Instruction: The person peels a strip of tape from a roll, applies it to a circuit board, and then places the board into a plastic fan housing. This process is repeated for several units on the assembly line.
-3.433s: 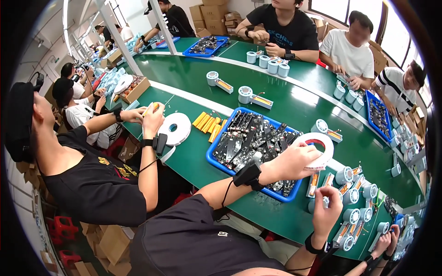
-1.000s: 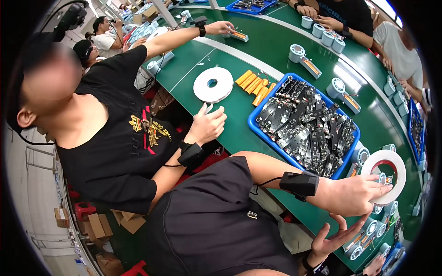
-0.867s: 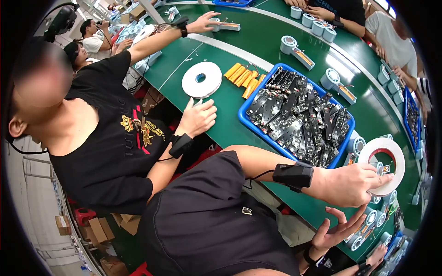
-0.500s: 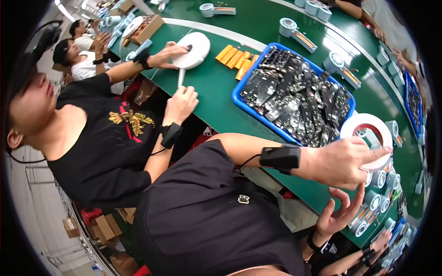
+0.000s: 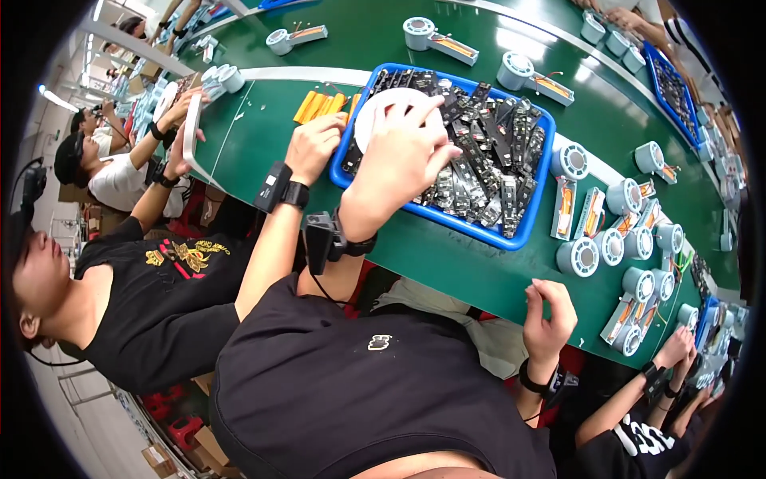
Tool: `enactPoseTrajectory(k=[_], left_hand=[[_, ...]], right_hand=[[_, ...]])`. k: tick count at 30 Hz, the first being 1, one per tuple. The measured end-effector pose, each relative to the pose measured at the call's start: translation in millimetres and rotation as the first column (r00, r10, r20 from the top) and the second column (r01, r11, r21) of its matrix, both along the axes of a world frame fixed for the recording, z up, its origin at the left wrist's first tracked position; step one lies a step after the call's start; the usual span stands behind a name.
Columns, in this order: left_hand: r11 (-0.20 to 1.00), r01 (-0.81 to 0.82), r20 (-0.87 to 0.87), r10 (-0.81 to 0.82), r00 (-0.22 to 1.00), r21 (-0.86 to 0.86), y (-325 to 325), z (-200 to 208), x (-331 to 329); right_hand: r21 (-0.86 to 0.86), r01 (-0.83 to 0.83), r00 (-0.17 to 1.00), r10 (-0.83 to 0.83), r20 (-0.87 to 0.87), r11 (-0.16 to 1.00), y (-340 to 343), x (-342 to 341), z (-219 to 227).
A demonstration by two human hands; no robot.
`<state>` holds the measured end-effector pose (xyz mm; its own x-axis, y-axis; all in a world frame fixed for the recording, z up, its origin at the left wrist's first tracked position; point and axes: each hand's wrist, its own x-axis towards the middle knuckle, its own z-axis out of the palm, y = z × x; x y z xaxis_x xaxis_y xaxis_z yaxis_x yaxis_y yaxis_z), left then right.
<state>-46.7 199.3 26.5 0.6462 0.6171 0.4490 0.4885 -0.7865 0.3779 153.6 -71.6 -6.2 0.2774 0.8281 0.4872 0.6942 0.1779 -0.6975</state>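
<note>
My left hand grips a white ring-shaped tape roll over the left part of a blue tray. Its fingers lie across the roll's face and hide most of it. Black circuit boards fill the tray beneath. My right hand is raised by the table's near edge, fingers loosely bent and apart, with nothing visible in them. Light-blue round-headed housings with handles stand to its right; orange strips show inside some handles.
At my left, a co-worker's hand reaches beside the tray, close to orange cylinders; their other hand holds a white disc. More housings stand farther across the green table. Another co-worker's hands work at the right.
My left hand has carried the tape roll leftward from the tray's right end to over its left part. My right hand has drawn back. The co-worker's near hand has moved toward the orange cylinders.
</note>
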Motion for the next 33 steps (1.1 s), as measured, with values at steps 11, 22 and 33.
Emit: enactPoseTrajectory(k=[11,22,33], left_hand=[[0.972,-0.217,-0.458,0.154,0.876,-0.087,21.5,1.0,-29.5],[0.825,0.424,0.323,-0.313,0.893,-0.374,-26.8,33.7,40.5],[0.788,0.522,0.399,-0.386,0.832,-0.326,-29.0,11.9,113.5]], right_hand=[[-0.085,0.008,0.980,-0.025,-0.199,0.996,4.8,2.8,-9.9],[0.151,-0.083,0.990,0.099,-0.101,0.985,43.5,40.7,65.1],[-0.253,0.442,0.828,-0.282,0.485,0.861,143.9,401.2,65.6]])
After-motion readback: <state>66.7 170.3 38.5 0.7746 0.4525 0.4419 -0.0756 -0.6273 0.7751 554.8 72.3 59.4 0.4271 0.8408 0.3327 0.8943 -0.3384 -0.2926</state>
